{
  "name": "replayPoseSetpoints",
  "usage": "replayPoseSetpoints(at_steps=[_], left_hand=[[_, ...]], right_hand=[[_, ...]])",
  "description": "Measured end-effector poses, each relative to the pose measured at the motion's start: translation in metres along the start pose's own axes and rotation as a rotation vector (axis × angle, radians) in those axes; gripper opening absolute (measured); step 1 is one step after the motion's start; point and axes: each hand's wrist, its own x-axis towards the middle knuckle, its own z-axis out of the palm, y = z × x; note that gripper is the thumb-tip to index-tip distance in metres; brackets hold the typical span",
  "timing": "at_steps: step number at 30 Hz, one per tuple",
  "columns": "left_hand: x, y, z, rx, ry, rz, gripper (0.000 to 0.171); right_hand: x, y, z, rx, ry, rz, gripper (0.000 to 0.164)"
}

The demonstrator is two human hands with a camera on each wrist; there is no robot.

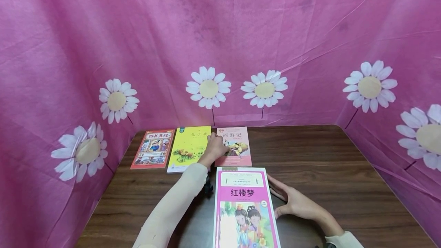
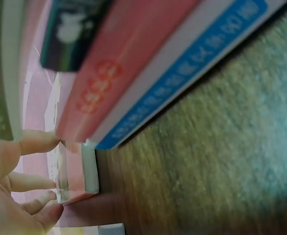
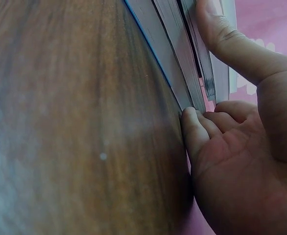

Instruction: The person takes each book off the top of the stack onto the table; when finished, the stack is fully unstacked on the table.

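My left hand (image 1: 215,148) is at the left edge of a pink book (image 1: 242,159) with a cartoon cover; its thumb and fingers touch that book, also seen in the left wrist view (image 2: 75,176). A yellow book (image 1: 186,148) lies just left of it. Nearer me is a stack of books, its spines slanting across the left wrist view, topped by a magenta-bordered book (image 1: 242,193) showing two cartoon figures. My right hand (image 1: 298,202) rests along the stack's right side, fingertips against the page edges (image 3: 182,63), thumb nearer me.
A red book (image 1: 151,154) lies at the far left, in a row with the yellow and pink ones. All are on a dark wooden table (image 1: 310,156). A magenta curtain (image 1: 241,30) with white daisies stands behind and around the table.
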Motion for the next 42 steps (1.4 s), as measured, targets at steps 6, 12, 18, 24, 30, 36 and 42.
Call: replayPoseSetpoints(at_steps=[6, 12, 18, 24, 30, 36, 42], left_hand=[[0.002, -0.002, 0.001, -0.006, 0.013, 0.028, 0.033], [0.003, -0.002, 0.002, -0.031, 0.026, 0.036, 0.037], [-0.001, -0.001, 0.001, -0.072, 0.027, 0.015, 0.034], [-0.002, -0.005, -0.003, -0.127, 0.008, 0.022, 0.026], [-0.007, -0.010, -0.023, -0.264, -0.041, 0.092, 0.040], [-0.024, -0.020, -0.043, -0.357, -0.017, 0.136, 0.038], [-0.052, -0.036, -0.045, -0.420, -0.002, 0.180, 0.040]], right_hand=[[-0.001, 0.000, -0.001, 0.009, -0.009, 0.001, 0.117], [0.000, -0.003, -0.001, -0.017, 0.003, 0.015, 0.117], [0.000, -0.003, -0.002, -0.028, 0.002, 0.009, 0.116], [0.001, 0.000, -0.002, -0.015, -0.009, -0.002, 0.116], [0.000, 0.002, -0.001, -0.006, -0.009, 0.000, 0.117], [0.000, 0.002, -0.002, -0.005, -0.012, 0.004, 0.116], [0.001, 0.003, -0.002, -0.016, 0.001, 0.010, 0.117]])
